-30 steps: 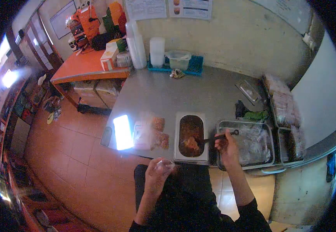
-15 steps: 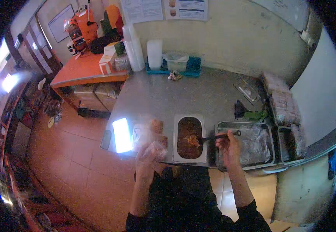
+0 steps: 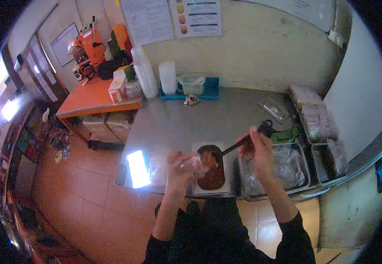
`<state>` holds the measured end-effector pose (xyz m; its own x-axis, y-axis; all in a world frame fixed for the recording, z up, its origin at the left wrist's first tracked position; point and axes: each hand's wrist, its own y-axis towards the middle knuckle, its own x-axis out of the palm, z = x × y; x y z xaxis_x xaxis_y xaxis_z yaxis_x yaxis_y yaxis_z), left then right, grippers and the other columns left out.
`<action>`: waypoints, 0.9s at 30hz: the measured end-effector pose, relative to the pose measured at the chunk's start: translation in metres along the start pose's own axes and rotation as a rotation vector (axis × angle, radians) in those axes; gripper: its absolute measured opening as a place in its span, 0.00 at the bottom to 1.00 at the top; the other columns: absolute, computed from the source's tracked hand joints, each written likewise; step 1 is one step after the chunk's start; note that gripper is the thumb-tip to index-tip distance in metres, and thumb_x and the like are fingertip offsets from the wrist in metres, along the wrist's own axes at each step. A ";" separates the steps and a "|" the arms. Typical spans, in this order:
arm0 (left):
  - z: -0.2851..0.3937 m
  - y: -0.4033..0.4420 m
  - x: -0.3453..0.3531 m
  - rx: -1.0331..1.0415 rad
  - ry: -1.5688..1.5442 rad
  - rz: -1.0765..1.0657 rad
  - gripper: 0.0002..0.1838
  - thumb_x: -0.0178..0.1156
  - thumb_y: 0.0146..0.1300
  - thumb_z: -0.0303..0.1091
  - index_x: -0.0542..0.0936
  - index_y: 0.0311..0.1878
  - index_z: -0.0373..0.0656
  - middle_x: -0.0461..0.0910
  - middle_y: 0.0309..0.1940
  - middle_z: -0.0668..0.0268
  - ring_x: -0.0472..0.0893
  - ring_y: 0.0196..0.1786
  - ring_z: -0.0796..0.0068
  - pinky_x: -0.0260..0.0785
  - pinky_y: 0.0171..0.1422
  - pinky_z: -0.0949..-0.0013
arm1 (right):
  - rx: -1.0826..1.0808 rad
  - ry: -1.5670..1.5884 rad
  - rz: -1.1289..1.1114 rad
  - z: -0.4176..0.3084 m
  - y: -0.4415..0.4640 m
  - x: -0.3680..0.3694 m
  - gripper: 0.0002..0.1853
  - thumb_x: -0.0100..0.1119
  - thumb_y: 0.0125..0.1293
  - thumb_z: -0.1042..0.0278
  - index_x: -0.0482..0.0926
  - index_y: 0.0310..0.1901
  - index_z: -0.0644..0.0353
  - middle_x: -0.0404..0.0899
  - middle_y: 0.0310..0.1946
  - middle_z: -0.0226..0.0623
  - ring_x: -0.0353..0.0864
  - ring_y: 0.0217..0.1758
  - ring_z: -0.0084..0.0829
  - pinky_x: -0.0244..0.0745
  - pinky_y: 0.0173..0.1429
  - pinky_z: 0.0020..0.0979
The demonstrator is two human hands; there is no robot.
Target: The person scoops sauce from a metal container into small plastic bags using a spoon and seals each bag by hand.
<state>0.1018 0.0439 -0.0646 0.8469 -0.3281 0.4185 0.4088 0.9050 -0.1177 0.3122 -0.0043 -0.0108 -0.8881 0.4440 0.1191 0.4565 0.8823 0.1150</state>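
Observation:
My right hand (image 3: 260,153) is closed round the black handle of a spoon (image 3: 232,148), which slants down to the left into a rectangular metal pan (image 3: 227,174). The pan holds reddish-brown, sauce-like food (image 3: 212,181); the spoon's head, with a lighter lump around it, is hard to make out. At the pan's left edge, my left hand (image 3: 178,172) grips a clear plastic bag (image 3: 195,167), its near side overlapping the pan in view. Motion blurs the bag, and its contents cannot be told.
A steel tray (image 3: 309,169) of clear plastic bags stands right of the pan, beside a narrower tray (image 3: 321,171) and stacked packets (image 3: 316,116). A lit screen (image 3: 138,169) lies at left. A metal lid (image 3: 272,110) and blue tray (image 3: 213,90) sit farther back.
My left hand has moved right and up, bringing the bag to the pan. My right hand has risen, so the spoon is steeper. The head view has shifted slightly.

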 end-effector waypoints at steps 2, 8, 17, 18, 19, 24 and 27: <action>-0.001 -0.001 0.006 0.014 -0.001 -0.007 0.15 0.59 0.59 0.28 0.74 0.50 0.40 0.76 0.43 0.60 0.80 0.42 0.68 0.77 0.46 0.66 | -0.053 -0.063 -0.091 -0.011 0.000 0.006 0.24 0.44 0.69 0.50 0.79 0.27 0.63 0.76 0.17 0.31 0.74 0.18 0.21 0.68 0.24 0.21; -0.015 -0.009 0.029 0.036 -0.116 -0.077 0.14 0.59 0.59 0.27 0.74 0.49 0.39 0.77 0.41 0.61 0.79 0.43 0.68 0.75 0.51 0.66 | -0.423 -0.600 -0.448 -0.059 0.011 0.031 0.22 0.45 0.68 0.53 0.78 0.27 0.63 0.74 0.16 0.33 0.74 0.19 0.23 0.67 0.24 0.25; -0.030 -0.015 0.046 0.091 -0.333 -0.079 0.17 0.60 0.59 0.28 0.69 0.51 0.39 0.74 0.47 0.60 0.77 0.49 0.67 0.72 0.53 0.67 | -0.709 -1.025 -0.901 -0.101 0.013 0.063 0.18 0.46 0.66 0.55 0.73 0.29 0.63 0.72 0.22 0.47 0.72 0.29 0.52 0.65 0.32 0.46; -0.027 -0.018 0.048 0.066 -0.398 -0.088 0.17 0.59 0.59 0.27 0.69 0.51 0.40 0.74 0.47 0.61 0.76 0.50 0.67 0.71 0.54 0.67 | -0.697 -1.060 -0.924 -0.105 0.011 0.065 0.18 0.46 0.66 0.54 0.73 0.30 0.62 0.72 0.22 0.46 0.72 0.29 0.52 0.66 0.32 0.46; -0.024 -0.019 0.049 0.042 -0.464 -0.096 0.17 0.58 0.59 0.26 0.68 0.51 0.42 0.74 0.47 0.62 0.76 0.51 0.66 0.71 0.55 0.68 | -0.701 -1.064 -0.929 -0.107 0.010 0.067 0.18 0.46 0.66 0.54 0.73 0.30 0.62 0.72 0.22 0.46 0.72 0.29 0.52 0.66 0.32 0.46; -0.031 -0.020 0.045 -0.025 -0.541 -0.067 0.22 0.56 0.59 0.24 0.64 0.56 0.43 0.70 0.52 0.61 0.72 0.56 0.62 0.67 0.61 0.62 | -0.846 -1.076 -0.996 -0.116 0.005 0.075 0.16 0.49 0.64 0.56 0.72 0.30 0.62 0.73 0.24 0.46 0.74 0.31 0.50 0.68 0.33 0.45; -0.030 -0.021 0.047 -0.002 -0.561 -0.084 0.28 0.54 0.59 0.23 0.60 0.63 0.44 0.66 0.59 0.60 0.68 0.61 0.59 0.63 0.66 0.56 | -0.856 -1.121 -1.033 -0.126 0.002 0.078 0.14 0.49 0.63 0.57 0.72 0.30 0.62 0.72 0.24 0.45 0.74 0.31 0.49 0.68 0.33 0.44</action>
<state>0.1430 0.0015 -0.0690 0.5008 -0.2042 0.8412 0.4681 0.8813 -0.0648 0.2502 0.0121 0.1233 -0.2424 0.0115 -0.9701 -0.7026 0.6874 0.1838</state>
